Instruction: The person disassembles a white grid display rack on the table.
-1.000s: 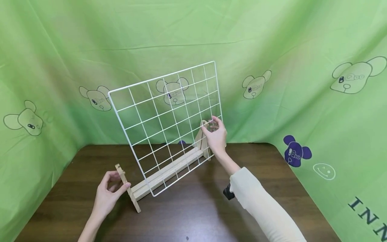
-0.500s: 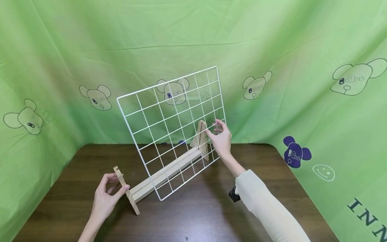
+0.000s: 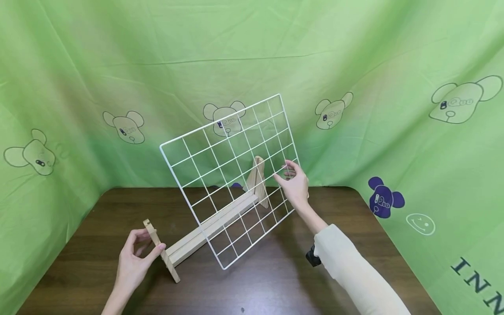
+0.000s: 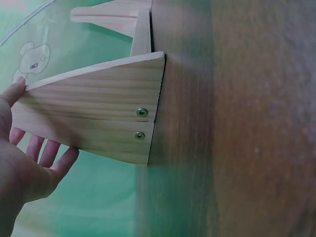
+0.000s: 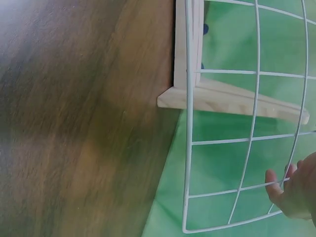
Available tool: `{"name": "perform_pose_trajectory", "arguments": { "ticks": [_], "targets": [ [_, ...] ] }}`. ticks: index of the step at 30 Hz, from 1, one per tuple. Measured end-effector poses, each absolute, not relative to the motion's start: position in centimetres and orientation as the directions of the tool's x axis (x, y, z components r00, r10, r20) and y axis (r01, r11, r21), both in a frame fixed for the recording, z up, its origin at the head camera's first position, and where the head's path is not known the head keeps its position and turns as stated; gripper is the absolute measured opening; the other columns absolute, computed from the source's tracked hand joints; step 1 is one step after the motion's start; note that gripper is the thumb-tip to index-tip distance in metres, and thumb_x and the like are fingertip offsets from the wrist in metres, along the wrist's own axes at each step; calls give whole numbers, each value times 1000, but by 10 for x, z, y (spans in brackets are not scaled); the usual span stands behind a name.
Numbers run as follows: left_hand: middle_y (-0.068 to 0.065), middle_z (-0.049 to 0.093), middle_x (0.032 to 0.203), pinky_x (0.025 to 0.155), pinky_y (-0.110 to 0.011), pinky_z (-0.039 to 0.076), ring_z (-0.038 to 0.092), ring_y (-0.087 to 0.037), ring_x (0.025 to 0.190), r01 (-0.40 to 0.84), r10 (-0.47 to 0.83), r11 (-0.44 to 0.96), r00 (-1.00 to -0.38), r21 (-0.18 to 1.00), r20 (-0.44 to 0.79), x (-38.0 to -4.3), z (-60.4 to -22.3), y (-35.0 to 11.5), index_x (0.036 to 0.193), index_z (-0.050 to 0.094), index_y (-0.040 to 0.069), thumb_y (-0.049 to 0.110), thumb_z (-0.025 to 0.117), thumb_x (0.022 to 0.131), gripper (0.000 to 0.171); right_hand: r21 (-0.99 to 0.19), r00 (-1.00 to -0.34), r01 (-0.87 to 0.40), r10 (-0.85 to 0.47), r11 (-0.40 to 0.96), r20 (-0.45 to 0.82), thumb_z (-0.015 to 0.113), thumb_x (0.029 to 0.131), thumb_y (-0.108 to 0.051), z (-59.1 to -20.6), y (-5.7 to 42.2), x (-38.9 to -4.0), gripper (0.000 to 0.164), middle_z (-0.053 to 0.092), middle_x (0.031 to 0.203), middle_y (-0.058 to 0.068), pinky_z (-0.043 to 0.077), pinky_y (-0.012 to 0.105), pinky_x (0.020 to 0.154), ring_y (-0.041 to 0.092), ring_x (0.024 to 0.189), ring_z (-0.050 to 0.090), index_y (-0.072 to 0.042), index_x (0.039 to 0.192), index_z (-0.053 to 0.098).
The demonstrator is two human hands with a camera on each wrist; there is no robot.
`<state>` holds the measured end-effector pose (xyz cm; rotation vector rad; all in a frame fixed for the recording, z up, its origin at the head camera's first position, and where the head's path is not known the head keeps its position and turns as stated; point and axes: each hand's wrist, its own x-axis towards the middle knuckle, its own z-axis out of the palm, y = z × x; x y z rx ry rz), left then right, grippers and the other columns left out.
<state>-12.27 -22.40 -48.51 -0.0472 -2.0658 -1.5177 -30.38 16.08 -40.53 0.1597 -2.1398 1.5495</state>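
Observation:
A wooden stand (image 3: 187, 248) with a long grooved crossbar sits at a slant on the table. My left hand (image 3: 134, 264) grips its near left end piece (image 3: 172, 269), thumb on one edge and fingers on the other. Two metal bolts (image 4: 141, 112) show on that piece in the left wrist view. The far end piece (image 3: 250, 179) stands upright. A white wire grid (image 3: 191, 205) is tilted in front of the crossbar, lower edge raised off the table. My right hand (image 3: 295, 188) holds the grid near its right side; its fingers are partly hidden behind the wires.
The brown wooden table (image 3: 252, 288) has rounded far corners. Green cloth (image 3: 252, 35) printed with bear heads hangs behind it and along both sides. A black item (image 3: 313, 256) is by the right sleeve.
The wire grid has moved right and lower with my right hand, off to the near side of the crossbar. The stand has shifted slightly left with my left hand.

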Motion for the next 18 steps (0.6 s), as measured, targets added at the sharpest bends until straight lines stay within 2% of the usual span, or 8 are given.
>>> {"name": "perform_pose_trajectory", "arguments": {
  "ticks": [8,18],
  "targets": [
    [-1,58,99,91,-15,48,55,-10,94,356,-308,349,-830,867,465,-119,-484,-222,108,55,-3,-11,80,71,45,-854,-885,-347,166,388,435,78,78,-6,-411,174,-302,55,63,114,20,53,45,88,39,100,60,1,128,56],
    [0,59,98,89,-15,49,55,-10,94,375,-341,339,-806,863,484,-113,-483,-221,108,56,-5,-14,79,70,46,-829,-904,-316,120,461,411,78,78,-9,-417,189,-300,58,64,117,18,52,47,89,38,103,61,-2,131,56]
  ]
}}
